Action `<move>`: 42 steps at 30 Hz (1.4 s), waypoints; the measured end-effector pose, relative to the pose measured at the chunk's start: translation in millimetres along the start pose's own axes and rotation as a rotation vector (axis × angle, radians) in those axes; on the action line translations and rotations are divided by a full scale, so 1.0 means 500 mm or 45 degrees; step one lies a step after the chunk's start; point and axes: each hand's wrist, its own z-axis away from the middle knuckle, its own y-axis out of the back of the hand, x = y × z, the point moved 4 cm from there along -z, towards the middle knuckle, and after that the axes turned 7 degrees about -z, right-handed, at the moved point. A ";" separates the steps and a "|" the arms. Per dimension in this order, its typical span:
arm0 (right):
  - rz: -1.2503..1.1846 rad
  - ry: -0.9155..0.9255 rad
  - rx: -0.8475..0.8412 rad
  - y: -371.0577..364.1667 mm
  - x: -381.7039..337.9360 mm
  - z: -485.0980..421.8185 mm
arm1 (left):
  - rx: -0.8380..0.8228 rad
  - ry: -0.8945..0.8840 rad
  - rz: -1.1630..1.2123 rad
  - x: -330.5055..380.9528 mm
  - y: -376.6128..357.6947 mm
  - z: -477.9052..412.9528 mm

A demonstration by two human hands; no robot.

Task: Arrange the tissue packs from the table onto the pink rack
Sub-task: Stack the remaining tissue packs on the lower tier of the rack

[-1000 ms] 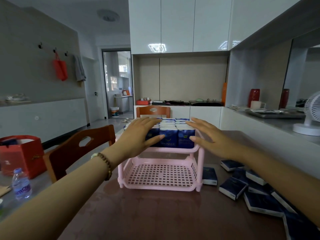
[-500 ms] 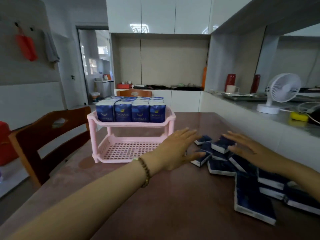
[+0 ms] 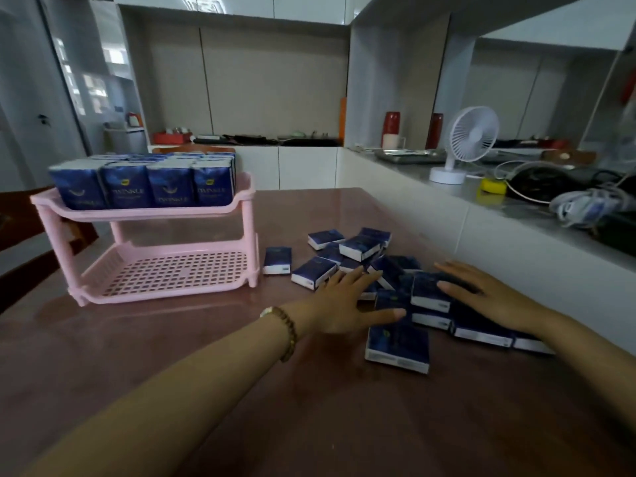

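Note:
A pink two-tier rack [image 3: 165, 275] stands on the brown table at the left. Its top tier holds several blue tissue packs [image 3: 148, 187] standing upright in rows; its bottom tier is bare. Several more blue tissue packs [image 3: 397, 344] lie scattered in a loose pile on the table to the right of the rack. My left hand [image 3: 347, 301] lies flat with straight fingers at the left side of the pile. My right hand [image 3: 488, 296] lies flat on top of packs at the pile's right side. Neither hand grips a pack.
A white ledge runs along the table's right side, with a small white fan [image 3: 463, 142], a yellow object and tangled cables on the counter behind it. A wooden chair [image 3: 24, 232] stands behind the rack at the left. One pack [image 3: 278, 259] lies alone beside the rack.
Both hands left the rack's top tier and moved right and down onto the pile of loose packs. My view turned right, so the rack now sits at the left.

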 end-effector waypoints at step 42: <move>-0.492 0.369 -0.392 -0.352 -0.456 -0.011 | 0.587 0.101 0.039 -0.257 0.047 0.400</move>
